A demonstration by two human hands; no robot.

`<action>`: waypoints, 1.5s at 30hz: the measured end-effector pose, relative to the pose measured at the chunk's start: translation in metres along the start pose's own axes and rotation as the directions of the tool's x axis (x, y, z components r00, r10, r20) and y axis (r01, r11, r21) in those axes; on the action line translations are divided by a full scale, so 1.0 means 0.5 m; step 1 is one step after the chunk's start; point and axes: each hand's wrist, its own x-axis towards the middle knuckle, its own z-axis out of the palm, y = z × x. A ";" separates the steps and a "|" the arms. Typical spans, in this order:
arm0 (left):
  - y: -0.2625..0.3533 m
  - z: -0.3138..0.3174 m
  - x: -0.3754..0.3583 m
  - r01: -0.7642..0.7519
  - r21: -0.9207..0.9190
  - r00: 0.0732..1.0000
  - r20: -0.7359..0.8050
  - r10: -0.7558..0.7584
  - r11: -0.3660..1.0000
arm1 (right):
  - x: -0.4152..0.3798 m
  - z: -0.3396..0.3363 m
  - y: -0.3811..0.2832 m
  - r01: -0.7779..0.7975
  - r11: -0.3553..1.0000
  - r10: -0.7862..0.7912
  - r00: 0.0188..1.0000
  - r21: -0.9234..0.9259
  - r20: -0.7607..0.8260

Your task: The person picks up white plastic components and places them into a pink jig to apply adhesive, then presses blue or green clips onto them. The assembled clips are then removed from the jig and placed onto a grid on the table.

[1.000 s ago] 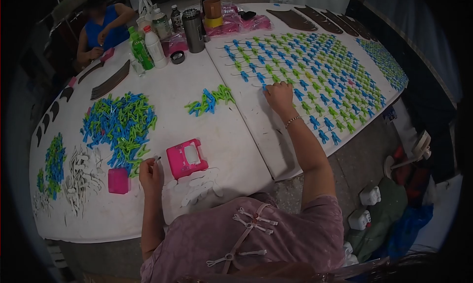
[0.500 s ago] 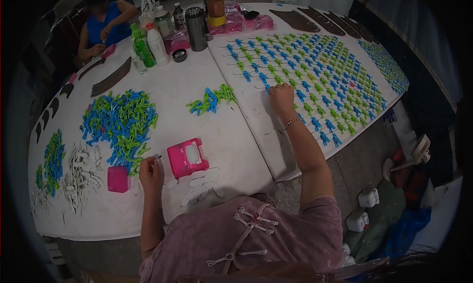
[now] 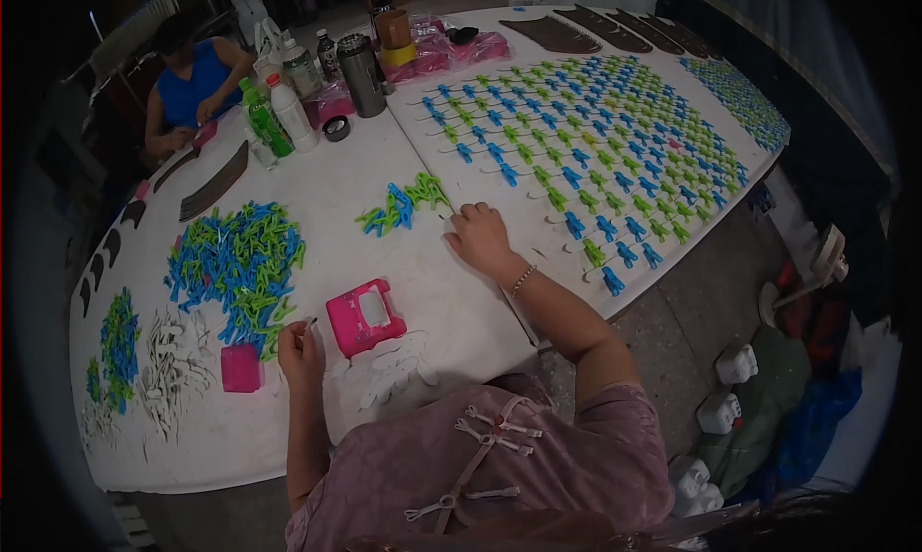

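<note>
My left hand [image 3: 302, 352] is pinched shut on a small thin piece with a dark tip, too small to name. It is just left of a pink plastic box [image 3: 366, 318] with a pale opening in its top. My right hand [image 3: 478, 237] is over the table seam, fingers bent and apart, with no object visible in it. Close by on its left lies a small cluster of blue and green clothespins [image 3: 400, 204]. To its right, many blue and green clothespins [image 3: 573, 225] lie in rows, thin curved wires sticking out at the row ends.
A big clothespin heap [image 3: 240, 264], a pink block [image 3: 240, 368] and white strips [image 3: 165, 369] lie on the left. Bottles [image 3: 291, 110] and a steel tumbler [image 3: 361, 76] stand at the back. Across the table sits a person in blue [image 3: 197, 81]. Dark curved pieces [image 3: 552, 33] line the far edge.
My right hand has moved left, from the near end of the clothespin rows to beside the small cluster. My left hand stays pinched by the pink box. The view has shifted slightly.
</note>
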 end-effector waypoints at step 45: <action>0.132 -0.165 -0.077 0.165 -0.107 0.927 0.357 -0.117 0.980 | -0.011 -0.060 -0.146 0.138 0.838 -0.186 0.982 0.529 0.038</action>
